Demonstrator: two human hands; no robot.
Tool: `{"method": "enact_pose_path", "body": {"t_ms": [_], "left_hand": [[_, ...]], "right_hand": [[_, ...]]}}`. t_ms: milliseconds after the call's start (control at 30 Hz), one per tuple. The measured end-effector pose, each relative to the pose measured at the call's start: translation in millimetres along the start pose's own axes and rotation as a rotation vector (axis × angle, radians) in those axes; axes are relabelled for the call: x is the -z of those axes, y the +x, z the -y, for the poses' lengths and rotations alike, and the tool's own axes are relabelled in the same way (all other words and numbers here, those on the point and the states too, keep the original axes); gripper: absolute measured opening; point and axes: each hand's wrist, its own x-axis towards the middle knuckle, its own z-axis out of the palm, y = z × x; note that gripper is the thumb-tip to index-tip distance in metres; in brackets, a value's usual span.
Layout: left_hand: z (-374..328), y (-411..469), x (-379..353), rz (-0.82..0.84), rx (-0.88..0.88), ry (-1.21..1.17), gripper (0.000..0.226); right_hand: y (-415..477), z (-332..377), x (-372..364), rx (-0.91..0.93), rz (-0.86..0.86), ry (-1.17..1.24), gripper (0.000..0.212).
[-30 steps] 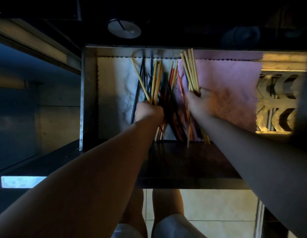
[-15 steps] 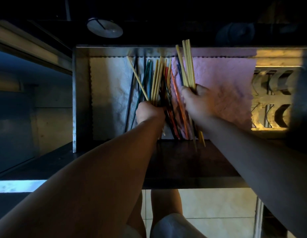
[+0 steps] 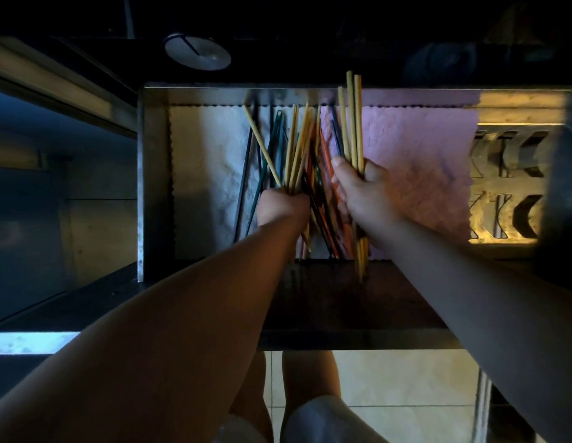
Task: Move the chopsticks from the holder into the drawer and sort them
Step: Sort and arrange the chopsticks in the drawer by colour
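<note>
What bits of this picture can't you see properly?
Head view.
- The left hand: fingers hidden behind its back, so its fanned chopsticks cannot be counted.
- The right hand's yellow chopsticks: lower ends blurred.
- The round disc above: too dark to name.
- The drawer: right end behind a dark shape.

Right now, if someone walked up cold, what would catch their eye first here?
First, the two hands over the open drawer. The right hand grips a tidy bundle of yellow chopsticks at the pink liner's left edge, and the left hand holds a splayed fan of yellow ones. Between them lies a tangle of dark, teal and orange chopsticks.
</note>
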Motion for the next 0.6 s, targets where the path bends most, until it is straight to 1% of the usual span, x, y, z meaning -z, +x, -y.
{"method": "enact_pose_path", "body": {"t_ms": [100,200,300,367,433,533,600], "left_hand": [[-3.0,-3.1,10.8,0.045,-0.049,0.012,0.034],[-5.8,-7.2,25.1,0.113,-0.087,0.026,0.032],[-7.3,-10.1,37.8,0.151,-0.105,0.029,0.027],[-7.4,-11.4,45.0,0.178,-0.079,-0.041,0.021],[-6.0,-12.6,52.5,0.208,-0.033,-0.12,0.021],[-0.4,-10.7,60.4,0.196,-0.081,-0.066,0.03],[3.9,-9.9,65.5,0.16,-0.093,-0.057,0.031]], "right_hand": [[3.6,-6.5,-3.2,-0.008,-0.024,-0.115,0.03],[9.6,-12.0,-6.5,-0.039,-0.056,-0.311,0.024],[13.5,-11.6,-13.3,-0.043,-0.132,-0.49,0.02],[13.9,-10.1,-20.1,-0.025,-0.191,-0.555,0.016],[13.1,-8.4,-26.0,0.002,-0.208,-0.603,0.014],[12.2,-7.1,-30.9,0.003,-0.187,-0.684,0.025],[11.7,-7.8,-31.9,-0.002,-0.179,-0.732,0.032]]}}
